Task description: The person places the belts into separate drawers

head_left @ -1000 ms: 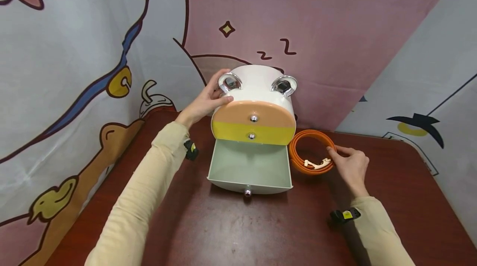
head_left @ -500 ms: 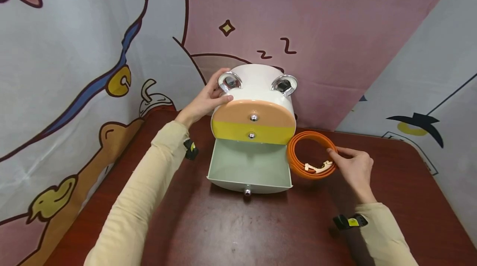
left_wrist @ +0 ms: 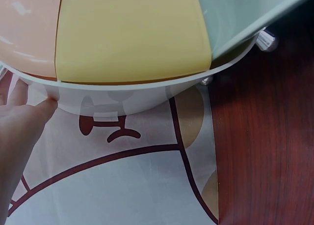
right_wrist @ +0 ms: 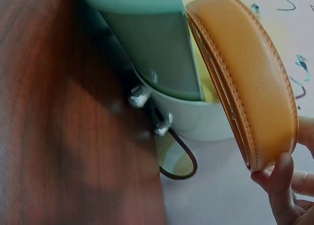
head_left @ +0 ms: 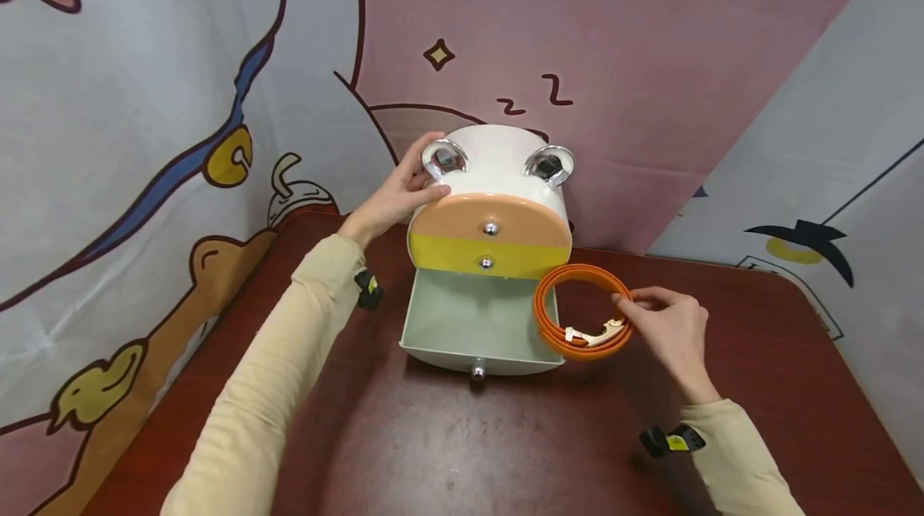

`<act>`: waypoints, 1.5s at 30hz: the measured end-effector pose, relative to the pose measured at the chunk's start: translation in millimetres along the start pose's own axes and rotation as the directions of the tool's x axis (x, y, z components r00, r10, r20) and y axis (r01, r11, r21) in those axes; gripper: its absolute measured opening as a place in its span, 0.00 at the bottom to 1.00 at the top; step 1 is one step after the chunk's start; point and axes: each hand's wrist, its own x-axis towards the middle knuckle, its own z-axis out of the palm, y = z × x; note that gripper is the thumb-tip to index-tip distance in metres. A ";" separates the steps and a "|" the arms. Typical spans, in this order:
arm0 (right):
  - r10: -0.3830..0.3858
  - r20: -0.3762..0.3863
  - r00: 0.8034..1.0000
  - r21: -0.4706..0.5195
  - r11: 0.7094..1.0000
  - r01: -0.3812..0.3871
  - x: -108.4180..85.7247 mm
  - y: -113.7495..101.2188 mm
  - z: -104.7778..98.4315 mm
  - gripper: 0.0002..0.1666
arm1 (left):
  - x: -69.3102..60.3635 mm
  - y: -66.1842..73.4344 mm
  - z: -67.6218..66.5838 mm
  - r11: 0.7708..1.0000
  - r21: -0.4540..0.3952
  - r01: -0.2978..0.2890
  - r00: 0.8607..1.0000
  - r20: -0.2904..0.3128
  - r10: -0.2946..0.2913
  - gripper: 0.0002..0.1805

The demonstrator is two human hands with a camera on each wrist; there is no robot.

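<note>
A white toy-like drawer cabinet (head_left: 498, 155) with two chrome-ringed eyes stands on the table. Its orange drawer (head_left: 447, 219) and yellow drawer (head_left: 440, 253) are closed; the pale green bottom drawer (head_left: 462, 315) is pulled out, with nothing seen inside. My left hand (head_left: 393, 195) holds the cabinet's upper left side, thumb on the front and fingers beside the eye, partly hidden. My right hand (head_left: 671, 331) pinches a coiled orange belt (head_left: 546, 311) by its right side. The belt, with its gold buckle (head_left: 595, 336), overlaps the open drawer's right edge in the head view.
A dark red-brown table (head_left: 751, 355) carries the cabinet. Cartoon-printed cloth (head_left: 621, 83) hangs close behind and along the left side. The bottom drawer's chrome knob (head_left: 478, 372) sticks out toward the front.
My right hand has lifted the coiled belt and brought it left and nearer, from beside the cabinet to the open drawer's right edge. The left hand and cabinet have stayed put.
</note>
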 end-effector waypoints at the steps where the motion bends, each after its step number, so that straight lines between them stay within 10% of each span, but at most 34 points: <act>1: -0.010 0.003 1.000 -0.001 1.000 0.010 -1.4 -1.2 1.8 0.22 | -0.4 0.2 0.1 1.000 0.000 0.000 1.000 0.001 0.000 0.42; 29: -0.212 -0.044 0.976 0.124 0.968 0.216 -19.8 -30.5 52.7 0.16 | -0.4 0.2 -1.3 1.000 -0.021 -0.006 1.000 -0.001 0.006 0.42; 45: -0.313 0.072 0.947 0.109 0.946 0.304 -20.2 -48.4 84.8 0.14 | 0.4 -2.0 0.2 1.000 -0.019 -0.020 1.000 -0.001 0.020 0.42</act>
